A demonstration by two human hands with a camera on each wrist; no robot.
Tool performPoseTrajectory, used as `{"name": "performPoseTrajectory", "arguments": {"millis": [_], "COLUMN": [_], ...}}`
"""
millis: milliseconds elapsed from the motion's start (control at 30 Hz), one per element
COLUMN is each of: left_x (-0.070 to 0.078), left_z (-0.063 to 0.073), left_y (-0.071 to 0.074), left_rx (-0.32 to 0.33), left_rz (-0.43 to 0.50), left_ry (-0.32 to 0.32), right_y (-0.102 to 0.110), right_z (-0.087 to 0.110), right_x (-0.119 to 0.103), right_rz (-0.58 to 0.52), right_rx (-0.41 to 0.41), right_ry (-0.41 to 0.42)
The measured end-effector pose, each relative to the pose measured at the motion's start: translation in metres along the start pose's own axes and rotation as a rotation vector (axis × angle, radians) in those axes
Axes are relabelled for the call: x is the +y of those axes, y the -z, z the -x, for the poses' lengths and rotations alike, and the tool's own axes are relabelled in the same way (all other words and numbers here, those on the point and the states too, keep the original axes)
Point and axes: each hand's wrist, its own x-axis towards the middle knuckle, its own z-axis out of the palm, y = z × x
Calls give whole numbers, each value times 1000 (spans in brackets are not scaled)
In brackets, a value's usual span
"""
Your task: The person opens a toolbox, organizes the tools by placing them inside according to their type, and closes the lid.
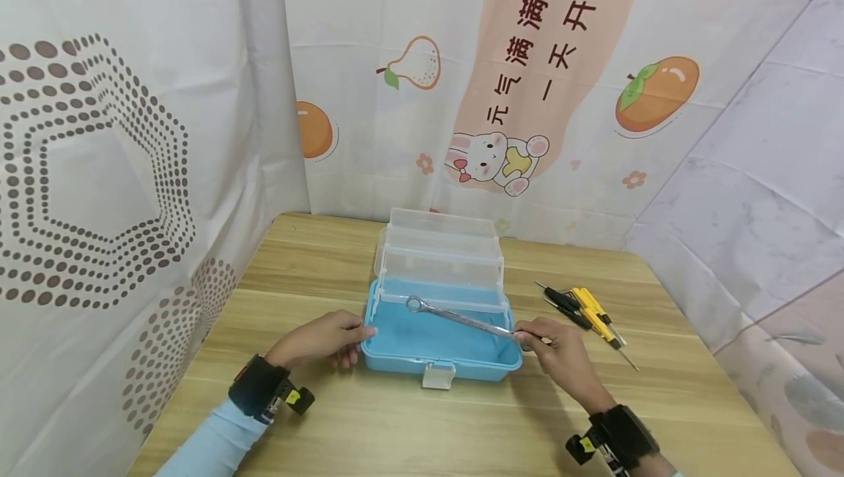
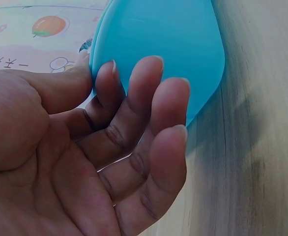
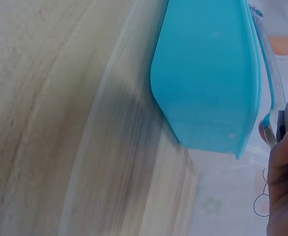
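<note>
A blue toolbox (image 1: 475, 372) stands on the table with its clear trays (image 1: 442, 242) folded up and back. My left hand (image 1: 323, 338) pinches the box's left rim, thumb on top and fingertips against the outer wall (image 2: 183, 44). In my right hand (image 1: 560, 360) is a long silver wrench (image 1: 464, 319), gripped near its right end. The wrench lies across above the open box, its ring end toward the left; a gap shows between it and the rim in the right wrist view. My right fingers hide the wrench's other end.
Several screwdrivers with yellow (image 1: 596, 323) and black (image 1: 563, 300) handles lie on the wooden table (image 1: 316, 264), right of the box. A white latch (image 1: 438, 375) hangs at the box's front. Printed curtains (image 1: 369, 191) enclose the table behind and at the sides.
</note>
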Motion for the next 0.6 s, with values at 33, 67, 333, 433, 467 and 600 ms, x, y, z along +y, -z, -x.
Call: {"name": "performPoseTrajectory", "arguments": {"millis": [33,67,333,433,467,600], "left_x": [0,0,1,2,2,2], "left_z": [0,0,1,1,1,1], "left_y": [0,0,-1,-1,-1,-1], "left_rx": [2,3,4,9,11,15], "left_rz": [1,2,-3,-9,-13,-22], "left_ry": [0,0,4,-1,0,-2], "right_y": [0,-1,-8,-11,-12,-16], "right_z": [-1,-1,-5,-7,-7,-8], "right_x": [-1,-2,-5,-7,-7,-9], "right_rz": [-1,-5,-7,15,23,40], "right_rx": [-1,-4,-25,-21,-18,-9], "right_ry": [1,3,12,49,63,91]}}
